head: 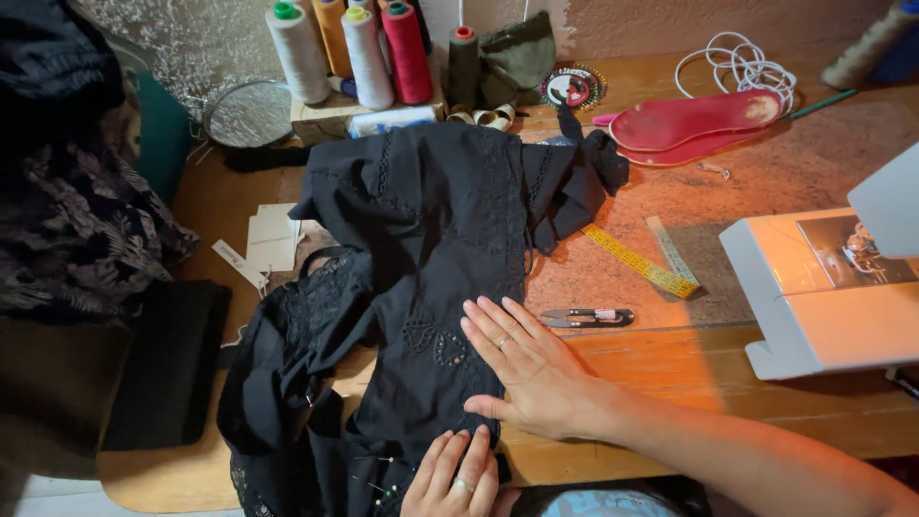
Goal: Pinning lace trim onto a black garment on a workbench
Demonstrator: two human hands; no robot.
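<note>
Smoothing black garment (pixel 421 249) flat mid-table. Right hand (pixel 536 369) pressed open on near right edge, holding nothing; left hand (pixel 452 479) spread flat at near hem. Next probably calls for snips (pixel 586 317), just right.

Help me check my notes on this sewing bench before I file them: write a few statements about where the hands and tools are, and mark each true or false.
1. The right hand lies flat on the black garment. True.
2. The left hand holds the thread snips. False: the snips lie on the table, beside the right hand, untouched.
3. The yellow tape measure lies between the garment and the sewing machine. True.
4. The thread cones stand on the sewing machine. False: they stand at the back of the table, by the wall.
5. The red insoles lie under the garment. False: they lie bare, apart from it.
</note>
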